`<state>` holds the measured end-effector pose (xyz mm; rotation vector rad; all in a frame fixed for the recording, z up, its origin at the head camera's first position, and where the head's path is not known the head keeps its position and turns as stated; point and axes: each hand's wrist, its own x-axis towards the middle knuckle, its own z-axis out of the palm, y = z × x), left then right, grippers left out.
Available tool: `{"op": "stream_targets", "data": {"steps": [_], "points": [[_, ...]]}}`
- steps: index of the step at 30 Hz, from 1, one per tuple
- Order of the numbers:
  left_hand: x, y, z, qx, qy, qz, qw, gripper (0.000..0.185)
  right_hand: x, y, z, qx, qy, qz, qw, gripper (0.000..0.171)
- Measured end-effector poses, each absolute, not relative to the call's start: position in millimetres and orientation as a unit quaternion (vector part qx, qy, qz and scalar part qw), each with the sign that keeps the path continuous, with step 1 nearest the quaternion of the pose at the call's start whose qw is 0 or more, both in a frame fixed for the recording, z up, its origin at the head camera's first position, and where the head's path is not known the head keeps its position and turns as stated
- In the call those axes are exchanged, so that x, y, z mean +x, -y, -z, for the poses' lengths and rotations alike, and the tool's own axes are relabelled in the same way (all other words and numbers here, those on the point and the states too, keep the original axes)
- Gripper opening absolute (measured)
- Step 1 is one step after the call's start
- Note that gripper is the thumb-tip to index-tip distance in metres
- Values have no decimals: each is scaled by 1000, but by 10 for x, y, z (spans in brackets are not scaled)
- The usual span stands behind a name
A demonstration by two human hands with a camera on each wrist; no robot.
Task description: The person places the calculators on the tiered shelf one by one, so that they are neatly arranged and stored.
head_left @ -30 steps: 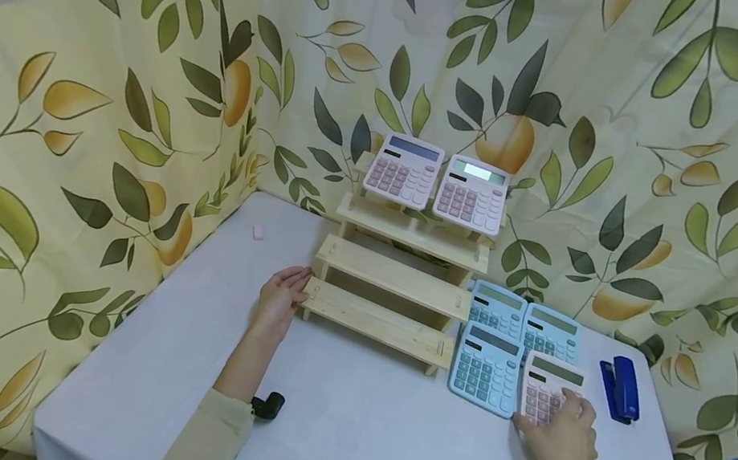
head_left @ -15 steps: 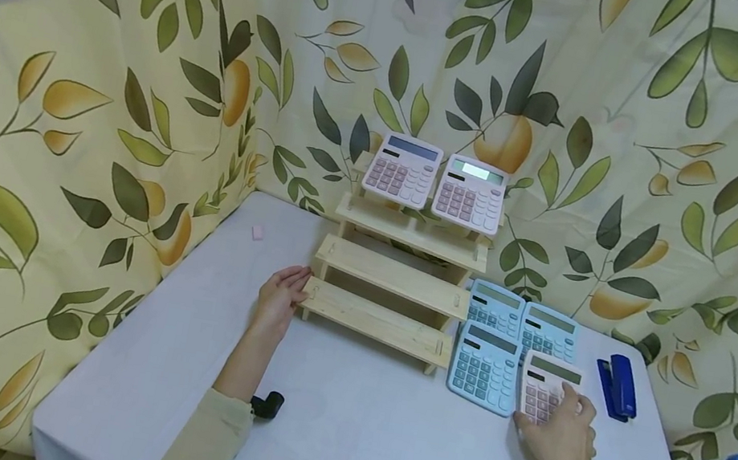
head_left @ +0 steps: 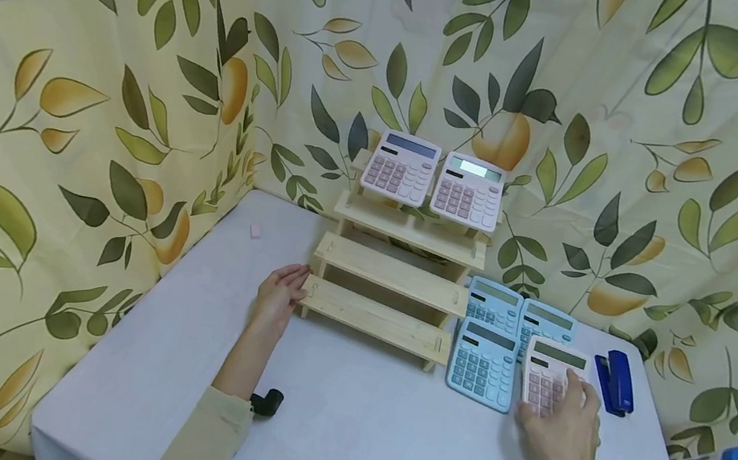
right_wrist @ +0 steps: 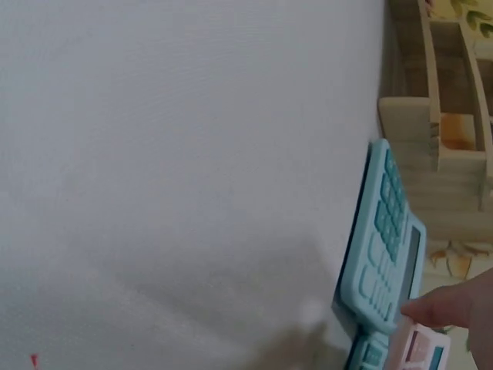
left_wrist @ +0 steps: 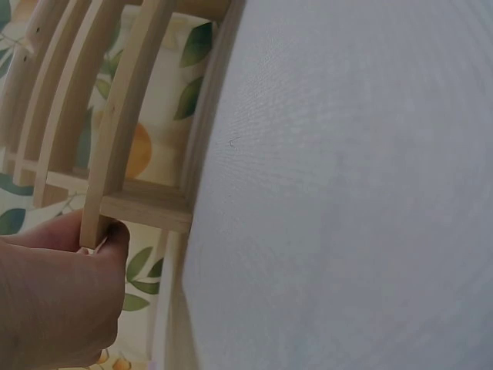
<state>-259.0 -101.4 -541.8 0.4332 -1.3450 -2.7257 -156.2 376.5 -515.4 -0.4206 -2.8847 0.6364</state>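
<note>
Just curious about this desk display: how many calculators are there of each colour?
Pink calculators: 3, two on the top step of the wooden rack and one on the table under the right hand.
Blue calculators: 3, all on the table.
Total: 6 calculators.

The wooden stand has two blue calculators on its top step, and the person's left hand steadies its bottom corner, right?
Not quite: the two calculators on the top step of the wooden stand are pink, as the head view shows. The blue ones lie on the table. The left hand does touch the stand's bottom corner.
</note>
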Motion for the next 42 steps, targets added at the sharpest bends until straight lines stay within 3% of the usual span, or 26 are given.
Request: {"op": "stream_targets", "data": {"steps": [22,42], "points": [[-2600,1035,5433,139,436,888,35,63,-1496,-3425,4680,-64,964,-218,138,105],[-2589,1029,5414,143,437,888,33,63,-1475,-3178,4340,-33,964,-216,151,97]]}}
